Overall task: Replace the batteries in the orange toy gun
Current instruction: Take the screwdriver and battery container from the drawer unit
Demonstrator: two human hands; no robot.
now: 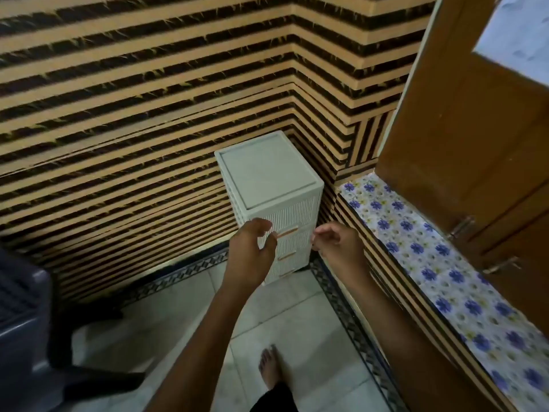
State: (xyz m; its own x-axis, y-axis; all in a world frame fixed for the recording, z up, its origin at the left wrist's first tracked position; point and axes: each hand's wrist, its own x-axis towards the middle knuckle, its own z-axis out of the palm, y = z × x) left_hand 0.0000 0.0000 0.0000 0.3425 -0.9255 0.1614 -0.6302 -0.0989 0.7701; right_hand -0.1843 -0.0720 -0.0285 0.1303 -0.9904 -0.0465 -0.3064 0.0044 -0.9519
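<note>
White plastic drawer unit point(274, 203), tall and narrow, with a ribbed front and tan slot handles; it stands on the tiled floor point(285, 319) in the corner where two striped walls point(142, 93) meet, its flat top bare.

Left hand point(251, 252): raised in front of the unit's upper drawers, fingers point(261, 226) loosely curled and holding nothing. Contact with the drawer front cannot be told.

Right hand point(337, 243): raised beside the unit's right front edge, fingers loosely curled, thumb and forefinger close together, nothing visible between them.

Judgement: both hands are held at drawer height probably to pull a drawer open, the unit being a likely store for the toy or for fresh batteries.

Orange toy gun: not in view, nor any batteries. Whether either lies inside the unit cannot be told.

Other items: ledge point(439, 263) with a blue-flowered cover along the right wall, below a brown wooden door point(463, 129); dark chair point(26, 319) at the left edge of the floor; one bare foot point(269, 365) on the tiles.

Task status, as judged: at the outset, with the battery change itself not yet begun.
</note>
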